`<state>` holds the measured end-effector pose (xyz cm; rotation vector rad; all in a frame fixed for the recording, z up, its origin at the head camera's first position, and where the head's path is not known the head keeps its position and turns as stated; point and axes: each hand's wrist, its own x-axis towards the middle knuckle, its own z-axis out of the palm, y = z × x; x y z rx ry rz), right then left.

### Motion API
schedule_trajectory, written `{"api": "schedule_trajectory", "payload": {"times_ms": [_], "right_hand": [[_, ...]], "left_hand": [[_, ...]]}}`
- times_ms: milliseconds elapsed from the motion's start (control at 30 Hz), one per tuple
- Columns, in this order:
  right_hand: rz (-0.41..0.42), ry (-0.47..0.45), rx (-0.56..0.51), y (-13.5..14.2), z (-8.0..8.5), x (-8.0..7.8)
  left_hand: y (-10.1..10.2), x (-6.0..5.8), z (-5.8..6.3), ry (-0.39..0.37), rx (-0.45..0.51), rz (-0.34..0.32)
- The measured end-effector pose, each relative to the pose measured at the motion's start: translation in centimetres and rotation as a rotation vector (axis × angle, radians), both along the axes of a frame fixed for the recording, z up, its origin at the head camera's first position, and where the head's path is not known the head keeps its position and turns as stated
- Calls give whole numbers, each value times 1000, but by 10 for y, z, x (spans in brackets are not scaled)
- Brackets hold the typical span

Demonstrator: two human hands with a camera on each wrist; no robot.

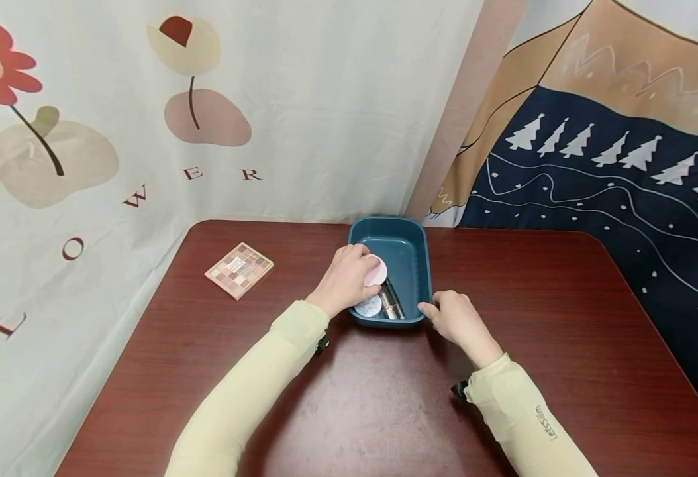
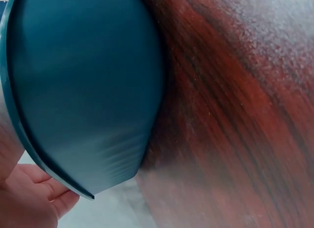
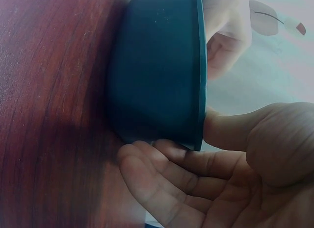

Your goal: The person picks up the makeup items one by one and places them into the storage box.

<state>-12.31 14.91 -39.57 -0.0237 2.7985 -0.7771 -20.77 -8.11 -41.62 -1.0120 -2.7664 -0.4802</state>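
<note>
A dark teal rectangular bin (image 1: 405, 265) stands at the far side of the table. My left hand (image 1: 349, 275) reaches over its left wall and holds a round, pinkish-white disc (image 1: 376, 271), which looks like a compact. Below that disc lie a round marbled compact (image 1: 369, 306) and dark tubes with metallic bands (image 1: 391, 301), on the bin's floor at the near end. At the near right corner, my right hand (image 1: 457, 318) grips the rim, thumb over the edge and fingers along the outer wall, as the right wrist view shows. The bin's wall (image 2: 88, 90) hides the cosmetics in the left wrist view.
An eyeshadow palette (image 1: 239, 270) lies on the reddish-brown wooden table (image 1: 349, 404), left of the bin. A white printed curtain (image 1: 325, 106) hangs right behind the table's back edge, with a dark blue tree-patterned cloth (image 1: 593, 172) to the right.
</note>
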Motion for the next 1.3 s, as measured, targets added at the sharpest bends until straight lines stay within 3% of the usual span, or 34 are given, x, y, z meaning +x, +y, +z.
{"api": "schedule_trajectory", "payload": {"times_ms": [933,1300], "right_hand": [[4,15,3,0,-2,0],[-11,-12,-6,-1,0,1]], "left_hand": [[13,-4,2,53,-239,45],[17,-6,0,58,-289,38]]}}
